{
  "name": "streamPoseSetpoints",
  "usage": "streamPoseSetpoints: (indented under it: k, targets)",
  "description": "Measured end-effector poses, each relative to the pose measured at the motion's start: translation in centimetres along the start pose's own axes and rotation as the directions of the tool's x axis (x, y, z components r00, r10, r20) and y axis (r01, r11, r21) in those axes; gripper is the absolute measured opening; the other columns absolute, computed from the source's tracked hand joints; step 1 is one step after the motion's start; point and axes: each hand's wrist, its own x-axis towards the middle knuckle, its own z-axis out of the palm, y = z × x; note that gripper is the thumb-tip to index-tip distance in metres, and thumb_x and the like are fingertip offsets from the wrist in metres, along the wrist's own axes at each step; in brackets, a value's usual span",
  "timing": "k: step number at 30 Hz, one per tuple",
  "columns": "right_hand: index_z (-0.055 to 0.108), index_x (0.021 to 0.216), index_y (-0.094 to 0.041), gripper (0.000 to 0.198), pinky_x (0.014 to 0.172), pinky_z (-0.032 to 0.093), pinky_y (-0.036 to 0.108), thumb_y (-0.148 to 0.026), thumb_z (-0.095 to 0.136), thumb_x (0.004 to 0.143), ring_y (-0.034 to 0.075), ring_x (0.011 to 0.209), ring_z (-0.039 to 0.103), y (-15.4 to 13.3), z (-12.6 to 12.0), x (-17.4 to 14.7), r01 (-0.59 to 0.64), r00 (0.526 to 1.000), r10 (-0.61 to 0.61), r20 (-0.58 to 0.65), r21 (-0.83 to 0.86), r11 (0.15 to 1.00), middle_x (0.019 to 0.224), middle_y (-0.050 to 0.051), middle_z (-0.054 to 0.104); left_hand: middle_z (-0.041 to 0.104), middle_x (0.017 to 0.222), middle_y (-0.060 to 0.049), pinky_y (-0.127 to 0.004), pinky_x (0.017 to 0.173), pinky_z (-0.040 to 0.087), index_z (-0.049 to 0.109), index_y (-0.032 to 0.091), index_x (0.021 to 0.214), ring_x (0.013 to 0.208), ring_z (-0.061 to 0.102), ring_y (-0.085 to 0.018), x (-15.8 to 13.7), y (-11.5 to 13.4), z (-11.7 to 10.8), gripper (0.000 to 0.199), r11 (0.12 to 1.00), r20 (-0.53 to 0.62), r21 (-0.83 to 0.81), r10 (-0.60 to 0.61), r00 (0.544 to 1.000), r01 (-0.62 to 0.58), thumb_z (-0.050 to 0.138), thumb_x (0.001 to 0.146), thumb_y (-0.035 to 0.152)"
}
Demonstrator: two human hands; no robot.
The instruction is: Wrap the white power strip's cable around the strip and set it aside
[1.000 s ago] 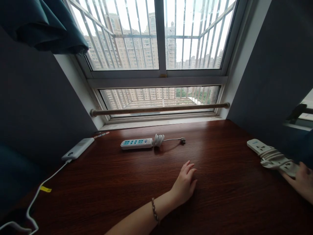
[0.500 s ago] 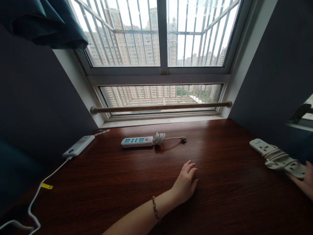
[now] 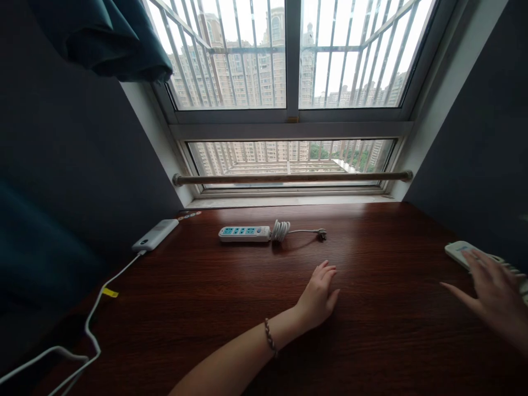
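Observation:
My left hand rests palm down on the dark red-brown wooden surface, fingers loosely bent, thumb apart, holding nothing. Beyond it lies a white power strip with blue sockets; its coiled white cord ends in a plug pointing right. At the right side my right hand is open, fingers stretched and thumb spread, over a second white power strip. The hand covers much of that strip, and its wound cord shows only in part. Whether the fingers touch it, I cannot tell.
A white power bank lies at the left by the wall, a white cable with a yellow tag running from it. A metal rail crosses in front of the barred window. Teal curtain hangs upper left.
My right hand has let go of the near end of the right power strip and now spreads over it. The view has turned slightly left; my left hand stays on the surface.

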Motion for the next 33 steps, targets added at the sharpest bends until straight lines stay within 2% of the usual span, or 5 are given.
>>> streamPoseSetpoints:
  k: [5,13,22,27,33]
  targets:
    - [0.031,0.145,-0.022,0.058,0.108,0.037,0.045,-0.039,0.05,0.092,0.029,0.132,0.035,-12.8,3.0,2.7,0.384,0.892,-0.44,0.103,0.34,0.859,0.143,0.011,0.041,0.054,0.131,-0.016,-0.05,0.11,0.033,0.052,0.015,0.119,0.135,0.036,-0.027,0.9,-2.1,-1.4,0.037,1.0,-0.126,0.018,0.005,0.992,-0.002,0.053,0.083,0.011]
    - [0.06,0.112,-0.018,0.026,0.093,0.051,0.041,-0.029,0.055,0.089,0.024,0.104,0.06,-23.4,12.8,11.9,0.322,0.91,-0.415,-0.004,0.637,0.7,0.111,0.011,0.063,0.062,0.105,-0.009,-0.044,0.087,0.051,0.056,0.016,0.111,0.097,0.061,-0.022,1.8,-5.0,-3.1,0.024,0.992,-0.346,-0.073,-0.12,0.931,0.101,0.053,0.087,0.012]
    - [0.056,0.124,-0.015,0.037,0.109,0.038,0.044,-0.023,0.045,0.09,0.025,0.128,0.043,-24.5,20.5,11.2,0.296,0.949,-0.3,-0.097,0.601,0.742,0.124,0.012,0.058,0.068,0.099,-0.007,-0.031,0.068,0.055,0.054,0.019,0.112,0.072,0.066,-0.016,2.2,-6.2,-4.3,0.026,0.973,-0.471,-0.157,-0.225,0.853,0.169,0.051,0.087,0.015]
    - [0.053,0.129,-0.011,0.044,0.108,0.027,0.062,-0.023,0.051,0.086,0.039,0.133,0.029,-23.7,22.1,10.7,0.105,0.994,-0.102,-0.036,0.534,0.839,0.137,0.021,0.045,0.056,0.124,-0.014,-0.043,0.095,0.047,0.049,0.018,0.124,0.111,0.057,-0.026,2.8,-8.6,-7.8,0.039,0.983,-0.663,-0.05,-0.166,0.73,0.178,0.053,0.086,0.021]
    - [0.059,0.11,-0.015,0.021,0.09,0.047,0.044,-0.018,0.053,0.09,0.022,0.1,0.054,-23.2,22.9,10.7,-0.043,0.999,0.019,0.049,0.558,0.828,0.109,0.01,0.058,0.059,0.123,-0.013,-0.048,0.107,0.034,0.058,0.017,0.119,0.121,0.051,-0.031,2.5,-12.1,-10.0,0.045,0.978,-0.67,-0.026,-0.172,0.722,0.208,0.065,0.075,0.021]
